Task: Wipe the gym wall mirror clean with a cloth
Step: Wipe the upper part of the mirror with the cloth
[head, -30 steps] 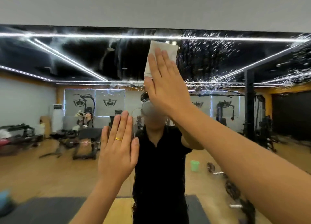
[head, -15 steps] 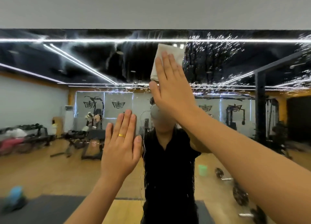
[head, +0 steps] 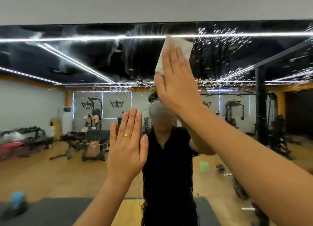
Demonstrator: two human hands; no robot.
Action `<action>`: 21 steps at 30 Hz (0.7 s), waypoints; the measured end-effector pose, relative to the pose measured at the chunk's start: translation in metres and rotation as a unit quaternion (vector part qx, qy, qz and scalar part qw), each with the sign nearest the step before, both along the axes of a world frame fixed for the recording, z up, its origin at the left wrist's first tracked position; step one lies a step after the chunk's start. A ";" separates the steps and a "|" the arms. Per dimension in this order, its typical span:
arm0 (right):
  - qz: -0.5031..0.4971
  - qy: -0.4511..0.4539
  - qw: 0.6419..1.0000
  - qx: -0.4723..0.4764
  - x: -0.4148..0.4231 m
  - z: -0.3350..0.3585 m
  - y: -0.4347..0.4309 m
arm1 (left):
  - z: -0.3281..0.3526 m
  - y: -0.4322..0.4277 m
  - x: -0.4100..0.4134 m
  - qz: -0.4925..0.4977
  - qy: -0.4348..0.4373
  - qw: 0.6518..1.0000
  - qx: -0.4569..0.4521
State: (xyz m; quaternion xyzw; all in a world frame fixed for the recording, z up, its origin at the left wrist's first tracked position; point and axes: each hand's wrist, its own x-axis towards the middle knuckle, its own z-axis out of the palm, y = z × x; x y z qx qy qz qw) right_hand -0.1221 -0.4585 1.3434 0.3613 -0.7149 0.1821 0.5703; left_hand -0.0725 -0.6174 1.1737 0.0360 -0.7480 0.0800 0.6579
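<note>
The wall mirror (head: 50,59) fills the view below a grey wall band. My right hand (head: 177,83) presses a folded white cloth (head: 176,46) flat against the glass near the mirror's top edge, fingers straight. To the right of the cloth the glass is covered in water droplets; to the left it shows wet smears. My left hand (head: 127,146), with a gold ring, lies flat on the mirror lower down, fingers straight and together.
The mirror reflects me in a black top, gym machines, benches, a wooden floor, a green bucket (head: 204,166) and a dark mat. The mirror's top edge (head: 152,23) meets the plain grey wall above.
My right hand has carried the cloth to the right, closer to the droplet patch. My left hand stays flat on the glass.
</note>
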 end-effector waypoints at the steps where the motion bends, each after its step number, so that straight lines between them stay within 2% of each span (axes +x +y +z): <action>1: -0.005 0.011 1.000 0.013 -0.002 -0.006 0.003 | -0.001 0.000 0.000 0.002 0.001 1.000 -0.002; 4: -0.024 0.023 0.999 0.035 -0.007 0.015 0.016 | 0.000 -0.001 0.000 0.000 0.002 1.000 -0.001; 10: -0.014 -0.003 1.000 0.012 -0.008 0.080 0.023 | 0.002 0.000 0.000 -0.007 0.000 1.000 0.003; 14: 0.017 -0.029 0.999 -0.022 0.000 0.031 0.013 | 0.003 -0.001 0.000 -0.005 -0.002 1.000 0.003; 17: -0.003 -0.013 1.000 0.022 -0.002 -0.011 0.020 | 0.002 -0.001 -0.001 -0.003 -0.002 1.000 0.001; 21: -0.042 0.000 0.998 0.046 -0.009 0.012 0.036 | 0.001 -0.001 -0.002 -0.006 0.000 1.000 0.001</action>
